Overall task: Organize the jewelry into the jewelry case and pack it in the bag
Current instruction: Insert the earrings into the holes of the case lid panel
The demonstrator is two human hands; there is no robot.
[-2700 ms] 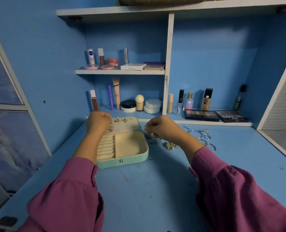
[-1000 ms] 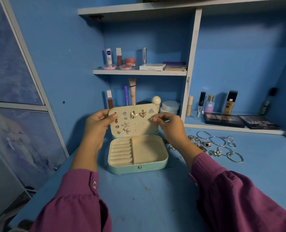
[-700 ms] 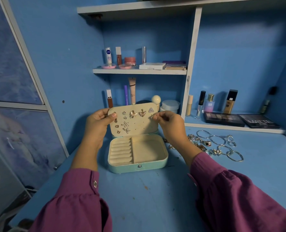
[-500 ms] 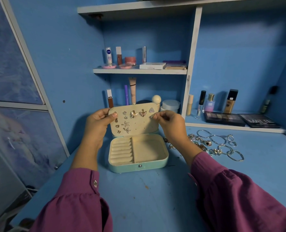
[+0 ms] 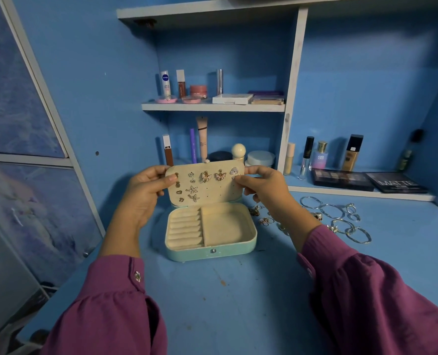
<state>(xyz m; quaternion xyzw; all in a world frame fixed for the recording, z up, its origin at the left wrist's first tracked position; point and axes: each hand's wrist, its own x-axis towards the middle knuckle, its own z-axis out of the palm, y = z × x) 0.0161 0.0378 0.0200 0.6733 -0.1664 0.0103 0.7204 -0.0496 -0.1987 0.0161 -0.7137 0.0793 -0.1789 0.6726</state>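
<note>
A mint-green jewelry case (image 5: 210, 253) lies open on the blue desk, its cream lid (image 5: 212, 194) standing upright with several earrings (image 5: 205, 176) pinned to it. My left hand (image 5: 146, 193) grips the lid's left edge, thumb across the front. My right hand (image 5: 261, 187) holds the lid's right edge, and its thumb and fingertip pinch a small earring (image 5: 235, 177) against the upper right corner. The case's ring rolls and open compartment are empty. Loose rings and bangles (image 5: 333, 216) lie on the desk to the right of the case. No bag is in view.
Shelves behind the case carry cosmetics: tubes and jars (image 5: 184, 84) on the upper shelf, bottles (image 5: 320, 156) and two eyeshadow palettes (image 5: 366, 180) on the right ledge. A patterned panel (image 5: 15, 124) bounds the desk on the left. The desk surface (image 5: 225, 290) stretches toward me.
The lid was tilted back 2.7 s ago and now stands upright between both hands. Over the last second my right hand has crept slightly up at the lid's right corner.
</note>
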